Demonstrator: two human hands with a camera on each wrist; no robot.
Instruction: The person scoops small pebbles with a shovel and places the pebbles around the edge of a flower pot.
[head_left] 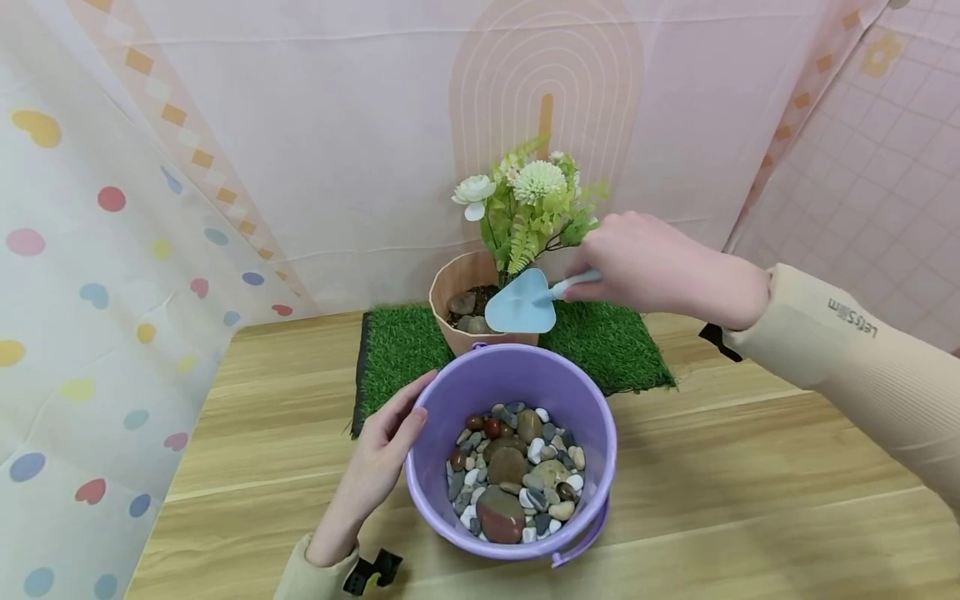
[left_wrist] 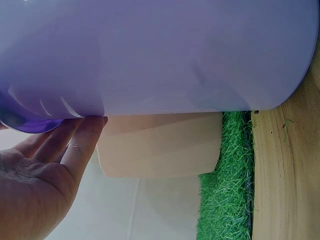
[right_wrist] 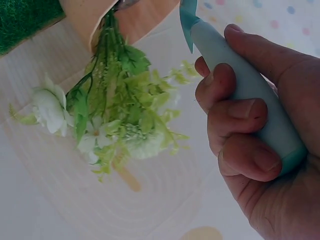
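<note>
Writing: the cream sleeve point(head_left: 862, 358) on the right arm has small dark letters, upside down, that look like "LetsSlim".
Right hand: the right hand point(head_left: 626, 258) has its fingers curled snugly round the pale blue handle of the little trowel point(head_left: 521, 304).
Trowel: its light blue scoop is over the right part of the flower pot, by the stems; I cannot tell if it touches the pot.
Left hand: the left hand point(head_left: 382, 454) has almost straight fingers touching the left outside of the purple bucket point(head_left: 513, 375), with the thumb by the rim.
Bucket: it stands upright on the near side of the pot, and its purple handle point(head_left: 588, 543) hangs at the near right.
Stones: brown, white, grey and red stones point(head_left: 506, 467) cover the bucket's bottom.
Pot: the peach pot point(head_left: 468, 271) sits on fake grass point(head_left: 408, 337), with dark soil and stones in its left part.
Flowers: white flowers point(head_left: 540, 181) with green leaves stand up in it.
Table: the table point(head_left: 262, 417) looks like pale wood.
Wall: the far cloth point(head_left: 360, 150) has a big peach arch.
</note>
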